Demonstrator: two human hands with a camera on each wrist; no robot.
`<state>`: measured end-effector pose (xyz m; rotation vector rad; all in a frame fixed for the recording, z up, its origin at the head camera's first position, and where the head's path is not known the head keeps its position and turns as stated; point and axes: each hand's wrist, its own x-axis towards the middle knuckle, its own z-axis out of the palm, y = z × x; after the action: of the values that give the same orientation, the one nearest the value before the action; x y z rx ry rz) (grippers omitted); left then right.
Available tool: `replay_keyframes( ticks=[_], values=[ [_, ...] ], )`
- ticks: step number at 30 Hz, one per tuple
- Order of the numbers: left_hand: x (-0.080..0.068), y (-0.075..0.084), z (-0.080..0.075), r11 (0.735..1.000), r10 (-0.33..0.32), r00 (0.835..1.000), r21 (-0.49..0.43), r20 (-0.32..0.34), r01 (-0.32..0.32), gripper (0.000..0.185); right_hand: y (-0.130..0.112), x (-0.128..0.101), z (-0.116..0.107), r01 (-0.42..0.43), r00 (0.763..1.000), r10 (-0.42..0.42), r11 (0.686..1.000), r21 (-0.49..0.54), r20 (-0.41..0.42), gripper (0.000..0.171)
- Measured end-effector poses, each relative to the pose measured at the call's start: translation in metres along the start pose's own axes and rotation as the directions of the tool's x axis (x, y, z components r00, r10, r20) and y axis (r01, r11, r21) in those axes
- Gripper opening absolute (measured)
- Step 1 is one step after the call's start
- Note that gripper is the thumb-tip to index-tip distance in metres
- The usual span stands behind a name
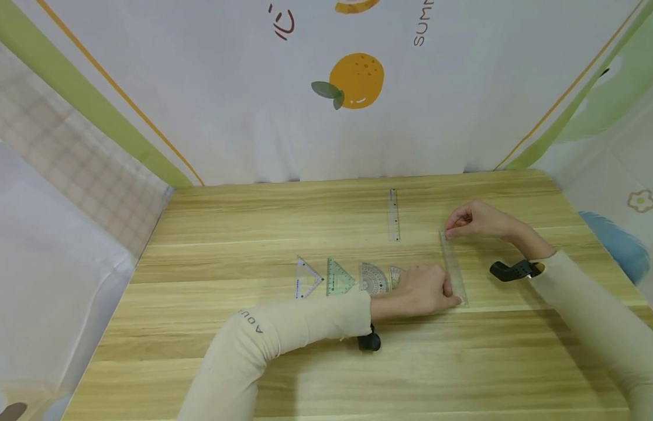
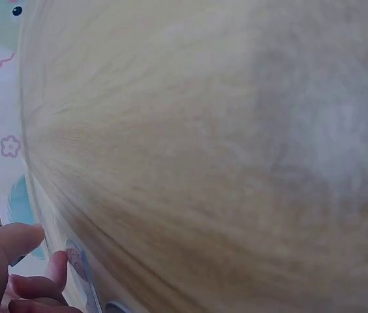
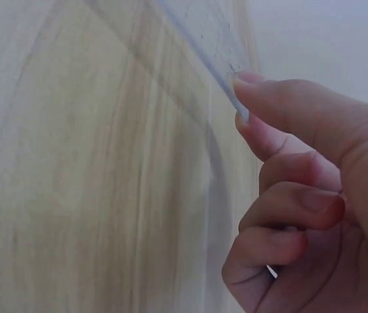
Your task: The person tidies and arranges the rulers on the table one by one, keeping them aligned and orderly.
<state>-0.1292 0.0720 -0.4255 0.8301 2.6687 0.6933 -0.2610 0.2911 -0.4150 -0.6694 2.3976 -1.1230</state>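
Observation:
A clear plastic ruler (image 1: 454, 266) is held between both hands over the right side of the table. My right hand (image 1: 479, 219) pinches its far end between thumb and forefinger; the right wrist view shows the see-through edge of the ruler (image 3: 200, 49) in that pinch, other fingers curled below. At the near end, my left hand (image 1: 423, 289) holds the ruler with thumb and fingertips, though the left wrist view shows this contact poorly. Left of that hand lie a clear protractor (image 1: 374, 278) and another, partly hidden protractor (image 1: 395, 276).
A clear set square (image 1: 308, 279) and a green-tinted set square (image 1: 339, 278) lie in line with the protractors. Farther back, another clear ruler (image 1: 394, 214) lies upright in view on the wooden table (image 1: 226, 234). A printed cloth (image 1: 226, 117) hangs behind the table.

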Motion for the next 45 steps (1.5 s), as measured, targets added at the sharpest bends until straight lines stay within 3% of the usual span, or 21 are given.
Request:
replay_keyframes(
  ticks=[20,37,45],
  values=[
    [0.004,-0.003,0.001,1.000,0.010,1.000,0.001,-0.010,-0.010,0.020,-0.003,0.001,0.001,-0.032,0.999,0.032,0.999,0.012,0.002,0.013],
    [0.003,-0.005,-0.003,0.999,0.031,0.999,0.013,-0.038,-0.031,0.027,0.001,0.001,-0.005,0.042,0.999,-0.042,0.999,-0.004,-0.022,0.024],
    [0.002,-0.010,-0.012,0.997,-0.001,1.000,-0.078,-0.028,-0.001,0.026,-0.003,0.006,-0.002,0.016,1.000,-0.017,0.999,-0.033,-0.017,0.026]
  ],
)
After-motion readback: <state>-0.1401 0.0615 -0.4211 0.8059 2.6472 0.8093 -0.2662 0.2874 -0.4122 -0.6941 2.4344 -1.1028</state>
